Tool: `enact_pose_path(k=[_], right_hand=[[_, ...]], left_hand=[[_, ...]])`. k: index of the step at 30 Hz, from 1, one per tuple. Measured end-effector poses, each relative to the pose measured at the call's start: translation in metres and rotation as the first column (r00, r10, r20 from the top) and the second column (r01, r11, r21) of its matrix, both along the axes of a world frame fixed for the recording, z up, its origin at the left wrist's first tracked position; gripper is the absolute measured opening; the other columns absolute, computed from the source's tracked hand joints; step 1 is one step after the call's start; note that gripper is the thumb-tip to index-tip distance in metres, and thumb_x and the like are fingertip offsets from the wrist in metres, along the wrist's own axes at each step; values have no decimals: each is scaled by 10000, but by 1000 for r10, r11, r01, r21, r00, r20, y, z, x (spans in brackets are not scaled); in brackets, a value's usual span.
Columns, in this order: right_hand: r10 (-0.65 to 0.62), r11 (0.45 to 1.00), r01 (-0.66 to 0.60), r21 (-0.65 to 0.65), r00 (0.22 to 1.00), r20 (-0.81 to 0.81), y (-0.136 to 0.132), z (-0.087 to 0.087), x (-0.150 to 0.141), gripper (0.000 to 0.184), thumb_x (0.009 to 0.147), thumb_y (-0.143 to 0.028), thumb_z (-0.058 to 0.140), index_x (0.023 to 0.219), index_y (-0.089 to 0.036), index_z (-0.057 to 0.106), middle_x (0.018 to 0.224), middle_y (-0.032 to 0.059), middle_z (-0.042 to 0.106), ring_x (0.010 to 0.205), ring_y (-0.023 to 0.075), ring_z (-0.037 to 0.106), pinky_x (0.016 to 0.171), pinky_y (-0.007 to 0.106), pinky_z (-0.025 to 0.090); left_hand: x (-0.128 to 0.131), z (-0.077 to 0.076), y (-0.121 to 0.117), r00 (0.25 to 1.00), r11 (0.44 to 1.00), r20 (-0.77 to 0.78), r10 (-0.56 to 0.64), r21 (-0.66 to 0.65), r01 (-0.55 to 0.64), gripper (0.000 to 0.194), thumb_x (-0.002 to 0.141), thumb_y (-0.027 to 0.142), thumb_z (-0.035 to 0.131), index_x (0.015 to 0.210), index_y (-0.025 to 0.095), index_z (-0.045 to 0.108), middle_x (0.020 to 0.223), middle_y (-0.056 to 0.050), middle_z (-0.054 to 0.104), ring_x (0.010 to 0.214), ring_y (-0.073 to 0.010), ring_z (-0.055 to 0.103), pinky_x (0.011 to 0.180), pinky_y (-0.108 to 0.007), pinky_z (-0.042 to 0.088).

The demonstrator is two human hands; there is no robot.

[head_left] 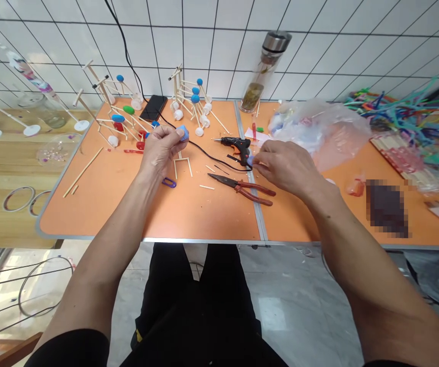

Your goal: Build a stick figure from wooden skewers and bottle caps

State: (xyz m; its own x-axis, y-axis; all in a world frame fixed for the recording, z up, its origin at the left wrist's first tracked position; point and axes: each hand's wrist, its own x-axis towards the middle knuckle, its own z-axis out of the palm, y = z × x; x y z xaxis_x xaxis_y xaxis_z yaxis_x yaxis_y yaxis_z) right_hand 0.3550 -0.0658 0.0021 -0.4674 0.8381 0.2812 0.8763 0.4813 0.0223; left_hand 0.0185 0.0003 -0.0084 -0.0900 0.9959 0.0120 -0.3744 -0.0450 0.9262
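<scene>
My left hand (pixel 161 148) is closed, pinching a light-blue lump (pixel 183 133) that looks like soft clay between thumb and fingers. Lower right of it, my right hand (pixel 286 165) is also closed, with a smaller light-blue piece (pixel 250 160) at its fingertips. Between the hands lie a black glue gun (pixel 238 146) with an orange trigger and, nearer the front, red-handled pliers (pixel 242 188). A small frame of thin wooden sticks (pixel 183 160) is just right of my left hand, partly hidden. A purple clip (pixel 169 182) lies below that hand.
Stick models with blue balls and white wheels (pixel 195 99) stand at the back, beside a black phone (pixel 153 108). A glass bottle (pixel 255 86) leans near the wall. A plastic bag (pixel 319 122) and coloured pipe cleaners (pixel 391 104) lie right. A black cable (pixel 215 157) crosses the table.
</scene>
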Motion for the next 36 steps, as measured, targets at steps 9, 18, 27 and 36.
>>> enact_pose_path(k=[9, 18, 27, 36], right_hand=[[-179, 984, 178, -23, 979, -95, -23, -8, -15, 234, 1055, -204, 616, 1006, -236, 842, 1138, 103, 816, 945, 272, 708, 646, 368, 320], [4, 939, 80, -336, 970, 242, 27, 17, -136, 234, 1073, -132, 591, 1072, -155, 824, 1172, 187, 856, 1003, 318, 778, 671, 358, 349], [66, 899, 92, -428, 937, 342, 61, 11, -156, 333, 983, -100, 630, 1242, -161, 830, 1293, 219, 837, 1140, 366, 790, 804, 383, 463], [78, 937, 1, -348, 974, 213, 37, 12, -146, 284, 992, -168, 602, 1224, -196, 762, 1150, 159, 844, 1021, 324, 779, 685, 374, 278]], left_hand=[[4, -1, -2, 1000, 1000, 15, -16, 3, 16, 509, 676, 253, 1069, 713, 216, 563, 750, 24, 762, 741, -123, 779, 699, -219, 640], [2, -11, 4, 1000, 999, 28, 11, 39, -12, 481, 675, 244, 1047, 683, 207, 567, 709, 36, 718, 723, -112, 752, 705, -213, 632], [2, -10, 5, 998, 999, 57, 17, 42, -20, 414, 736, 201, 1016, 708, 203, 603, 728, 20, 747, 719, -126, 765, 668, -211, 606], [-2, -8, 7, 997, 998, 68, 47, 46, -50, 395, 810, 187, 969, 720, 202, 585, 729, 29, 737, 737, -115, 772, 704, -208, 614]])
